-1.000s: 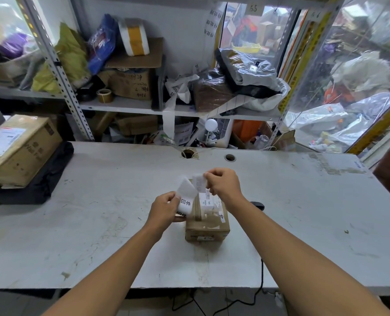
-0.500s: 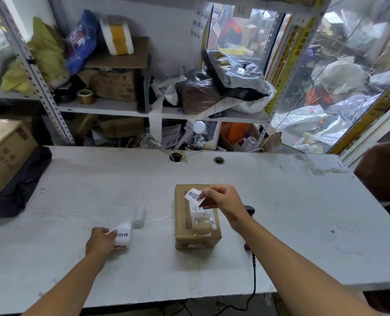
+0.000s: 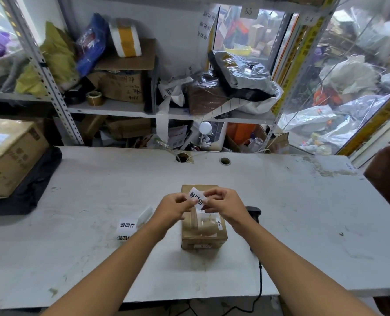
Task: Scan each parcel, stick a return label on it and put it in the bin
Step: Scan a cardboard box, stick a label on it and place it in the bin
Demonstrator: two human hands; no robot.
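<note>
While both hands pinch a label (image 3: 197,198), the parcel (image 3: 204,233) stays sealed.

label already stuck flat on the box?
No, both the left hand and the right hand pinch the label in the air above the box.

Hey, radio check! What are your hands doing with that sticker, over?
Both hands, left and right, pinching one return label above the small box. Label not stuck yet. Nothing in the way.
</note>
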